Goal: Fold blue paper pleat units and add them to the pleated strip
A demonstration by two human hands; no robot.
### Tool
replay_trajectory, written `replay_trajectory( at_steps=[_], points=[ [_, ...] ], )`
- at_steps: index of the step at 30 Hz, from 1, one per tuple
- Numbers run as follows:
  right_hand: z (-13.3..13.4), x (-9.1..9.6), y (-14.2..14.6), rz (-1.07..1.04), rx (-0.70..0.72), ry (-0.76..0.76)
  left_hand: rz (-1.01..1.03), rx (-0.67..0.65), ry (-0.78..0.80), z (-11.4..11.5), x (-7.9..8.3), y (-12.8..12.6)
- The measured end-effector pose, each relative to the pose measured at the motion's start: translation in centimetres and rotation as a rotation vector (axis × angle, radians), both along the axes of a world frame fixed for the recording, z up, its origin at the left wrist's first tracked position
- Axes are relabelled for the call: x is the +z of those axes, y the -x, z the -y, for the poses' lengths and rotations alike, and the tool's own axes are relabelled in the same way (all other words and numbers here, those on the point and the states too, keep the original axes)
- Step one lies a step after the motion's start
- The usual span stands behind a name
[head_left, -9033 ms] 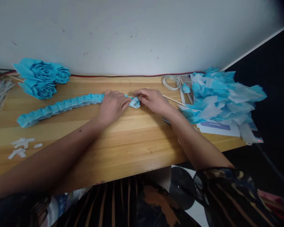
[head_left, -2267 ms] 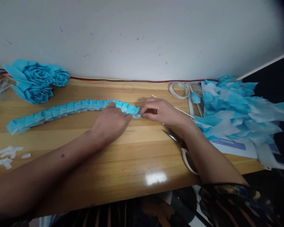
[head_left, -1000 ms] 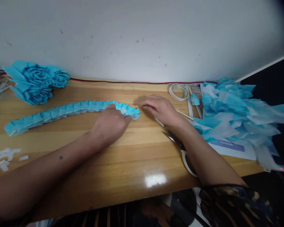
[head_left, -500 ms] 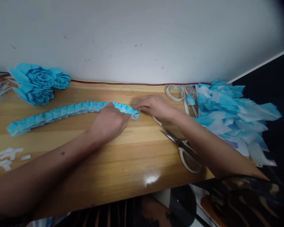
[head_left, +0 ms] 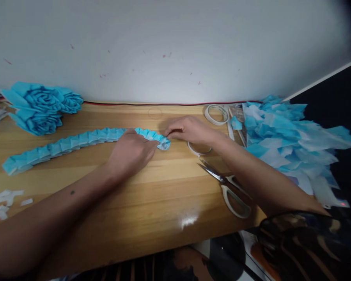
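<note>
A long pleated strip of blue paper (head_left: 73,143) lies curved across the wooden table. My left hand (head_left: 133,150) is closed on it near its right end, with fingers laid over the folds. At that right end, where the strip curls into a small roll, my right hand (head_left: 185,130) pinches the edge between thumb and fingertips. Under my right wrist shows part of a white tape ring (head_left: 197,150). Scissors (head_left: 222,179) with white handles rest partly open beside my right forearm.
Blue paper roses (head_left: 43,103) lie at the back left. Small white scraps (head_left: 7,197) are at the left front. A tape roll (head_left: 216,114) sits at the back, beside a large heap of blue and white paper pieces (head_left: 289,136). A red-black cable (head_left: 134,104) runs along the wall.
The view has shifted slightly. The strip's right end appears more curled and turned, and my right hand has moved slightly at that end.
</note>
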State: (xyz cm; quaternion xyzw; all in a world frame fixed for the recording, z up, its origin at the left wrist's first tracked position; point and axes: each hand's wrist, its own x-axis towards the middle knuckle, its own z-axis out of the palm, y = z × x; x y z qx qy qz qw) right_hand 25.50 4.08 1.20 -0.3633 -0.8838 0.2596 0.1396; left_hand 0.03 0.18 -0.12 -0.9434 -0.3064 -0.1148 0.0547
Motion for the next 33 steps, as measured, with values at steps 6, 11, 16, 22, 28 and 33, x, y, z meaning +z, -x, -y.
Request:
replay_trajectory(
  at_steps=[6, 11, 16, 22, 28, 33],
  points=[
    [0.2, -0.6, 0.5, 0.020, 0.003, -0.104, 0.023, 0.007, 0.043, 0.0, 0.1, 0.0],
    [0.9, -1.1, 0.8, 0.084, -0.090, -0.175, -0.003, 0.026, 0.055, 0.1, 0.1, 0.0],
    [1.3, -1.3, 0.5, 0.097, -0.025, -0.268, -0.029, 0.004, 0.036, 0.0, 0.1, 0.0],
    [2.0, -1.1, 0.3, 0.253, 0.028, -0.441, -0.085, -0.018, -0.025, 0.2, 0.8, -0.3],
    [2.7, -1.2, 0.2, 0.370, -0.001, -0.484, 0.051, -0.014, 0.015, 0.3, 0.4, -0.1],
    [3.0, -1.4, 0.0, 0.381, -0.030, -0.472, 0.248, 0.061, 0.153, 0.2, 0.1, 0.1]
  ],
)
